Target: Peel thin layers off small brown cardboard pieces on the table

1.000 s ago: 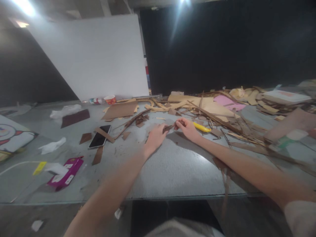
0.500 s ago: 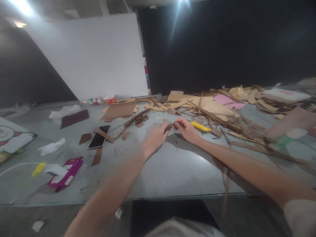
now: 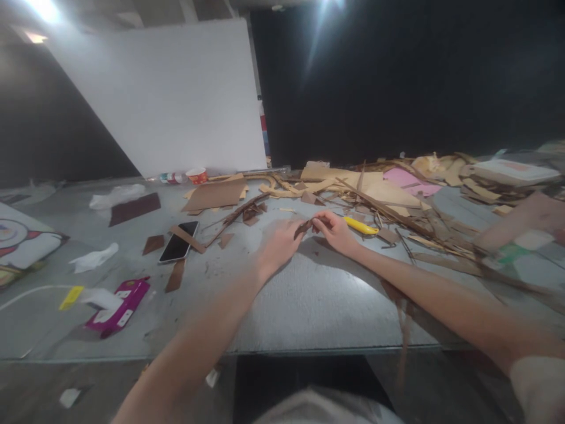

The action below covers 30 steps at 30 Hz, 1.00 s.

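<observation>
I pinched a small brown strip in my left hand and right hand, seemingly to steady both ends, while the yellow tool lay nearby.

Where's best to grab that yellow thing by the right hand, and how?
Probably mid-length on the yellow thing, from above: it lies flat, long and narrow, left end beside the right hand, right end near a brown scrap.

left hand: curled inward | right hand: pinching | forearms: converging forward
</observation>
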Each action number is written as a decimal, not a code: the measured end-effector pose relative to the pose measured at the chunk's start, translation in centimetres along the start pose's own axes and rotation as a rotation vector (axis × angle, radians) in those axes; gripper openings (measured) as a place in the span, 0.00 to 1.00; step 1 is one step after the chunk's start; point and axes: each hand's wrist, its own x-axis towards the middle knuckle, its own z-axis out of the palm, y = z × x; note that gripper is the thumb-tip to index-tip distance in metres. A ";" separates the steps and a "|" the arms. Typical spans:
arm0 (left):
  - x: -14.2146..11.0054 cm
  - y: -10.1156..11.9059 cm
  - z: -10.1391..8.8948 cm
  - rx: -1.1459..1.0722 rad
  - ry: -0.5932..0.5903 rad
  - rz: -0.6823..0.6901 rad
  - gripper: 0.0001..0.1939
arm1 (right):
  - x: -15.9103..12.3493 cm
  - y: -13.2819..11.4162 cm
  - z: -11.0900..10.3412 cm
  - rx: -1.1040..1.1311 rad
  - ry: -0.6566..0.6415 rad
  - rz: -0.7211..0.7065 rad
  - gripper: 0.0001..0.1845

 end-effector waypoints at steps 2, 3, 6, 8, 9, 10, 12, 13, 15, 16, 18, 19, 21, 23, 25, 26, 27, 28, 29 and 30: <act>-0.1 0.2 -0.2 0.028 -0.010 0.037 0.15 | 0.1 -0.1 -0.1 0.026 -0.008 0.003 0.26; -0.2 0.4 -0.4 0.042 -0.016 0.062 0.15 | 0.1 -0.1 -0.1 0.035 -0.007 0.003 0.26; -0.2 0.6 -0.5 0.075 -0.028 0.150 0.14 | 0.2 0.0 -0.1 0.045 0.001 0.000 0.25; -0.1 0.6 -0.5 0.086 -0.022 0.194 0.14 | 0.2 0.0 -0.1 0.043 0.009 -0.003 0.25; 0.0 0.6 -0.5 0.088 -0.016 0.208 0.14 | 0.1 0.0 -0.1 0.039 0.014 -0.006 0.25; 0.0 0.5 -0.4 0.088 -0.009 0.217 0.14 | 0.1 0.0 -0.1 0.034 0.023 -0.008 0.25; 0.1 0.4 -0.4 0.086 0.005 0.215 0.13 | 0.1 0.0 0.0 0.033 0.051 -0.014 0.24; 0.1 0.4 -0.4 0.082 0.013 0.205 0.13 | 0.0 0.0 0.0 0.039 0.070 -0.015 0.24; 0.1 0.4 -0.4 0.069 0.024 0.183 0.11 | 0.1 0.0 0.0 0.060 0.114 -0.017 0.23; 0.1 0.4 -0.5 0.059 0.026 0.173 0.11 | 0.1 0.0 0.0 0.070 0.131 -0.016 0.23; 0.1 0.5 -0.5 0.042 0.024 0.163 0.11 | 0.1 0.0 0.0 0.081 0.147 -0.015 0.22; 0.1 0.5 -0.6 0.038 0.024 0.161 0.11 | 0.2 0.0 0.0 0.085 0.149 -0.014 0.22; 0.1 0.6 -0.6 0.035 0.025 0.153 0.10 | 0.2 0.0 0.0 0.096 0.143 -0.013 0.22; 0.1 0.6 -0.6 0.035 0.024 0.144 0.10 | 0.2 0.0 0.0 0.109 0.136 -0.014 0.21; 0.1 0.6 -0.7 0.036 0.020 0.144 0.11 | 0.2 0.1 0.1 0.108 0.134 -0.016 0.21; 0.1 0.6 -0.7 0.038 0.017 0.149 0.11 | 0.2 0.1 0.1 0.103 0.137 -0.016 0.21; 0.1 0.6 -0.7 0.039 0.015 0.154 0.10 | 0.2 0.1 0.1 0.097 0.141 -0.015 0.21; 0.1 0.5 -0.7 0.039 0.013 0.159 0.10 | 0.2 0.2 0.1 0.093 0.144 -0.013 0.21; 0.1 0.5 -0.7 0.037 0.011 0.161 0.10 | 0.2 0.2 0.1 0.092 0.143 -0.012 0.21; 0.1 0.5 -0.6 0.035 0.009 0.159 0.11 | 0.2 0.2 0.1 0.095 0.140 -0.011 0.21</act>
